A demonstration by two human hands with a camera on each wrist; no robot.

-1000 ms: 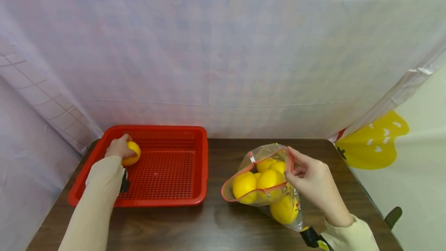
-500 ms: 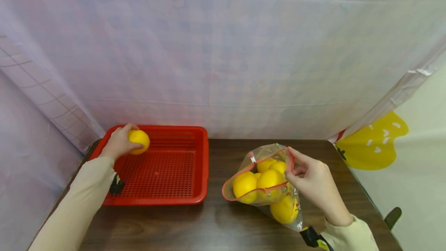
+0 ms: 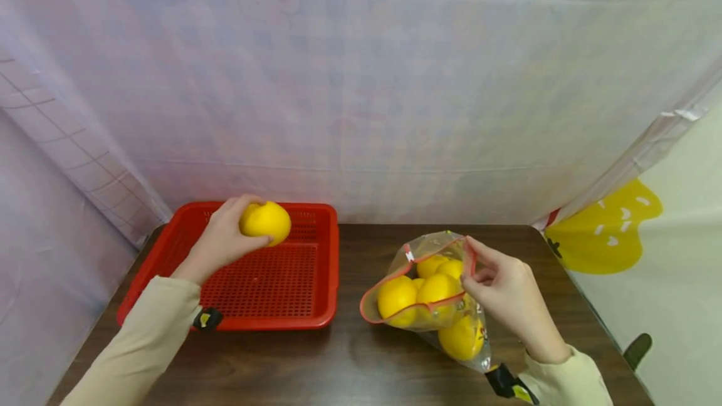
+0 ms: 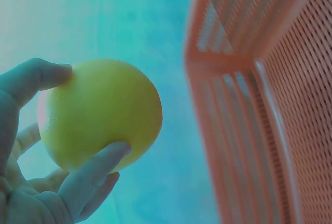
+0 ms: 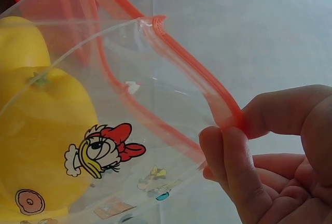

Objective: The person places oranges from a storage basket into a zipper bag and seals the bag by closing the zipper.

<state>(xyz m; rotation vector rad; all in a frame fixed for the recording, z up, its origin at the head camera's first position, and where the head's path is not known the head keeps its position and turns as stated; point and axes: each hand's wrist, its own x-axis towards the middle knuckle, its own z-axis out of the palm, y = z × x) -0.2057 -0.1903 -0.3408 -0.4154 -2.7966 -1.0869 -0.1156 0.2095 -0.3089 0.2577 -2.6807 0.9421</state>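
Observation:
My left hand (image 3: 228,237) holds a round yellow orange (image 3: 269,223) above the red plastic basket (image 3: 329,268), fingers and thumb around it. In the left wrist view the orange (image 4: 104,112) sits between thumb and fingertips, with the basket's slotted wall (image 4: 233,130) to its right. My right hand (image 3: 504,287) pinches the red zip edge of a clear plastic bag (image 3: 420,244), keeping its mouth wide. Inside lie several more yellow oranges (image 3: 397,297). The right wrist view shows the bag's cartoon duck print (image 5: 101,149) and an orange (image 5: 39,110) with a green stem mark.
Basket and bag stand apart on a dark wooden table (image 3: 355,368), the basket left and the bag right. A pale patterned curtain (image 3: 361,111) hangs behind the table. A yellow shape (image 3: 606,234) shows on the cloth at the right.
My left hand has lifted the orange from the left side of the basket and carried it up and to the right. The right hand and the bag have stayed in place.

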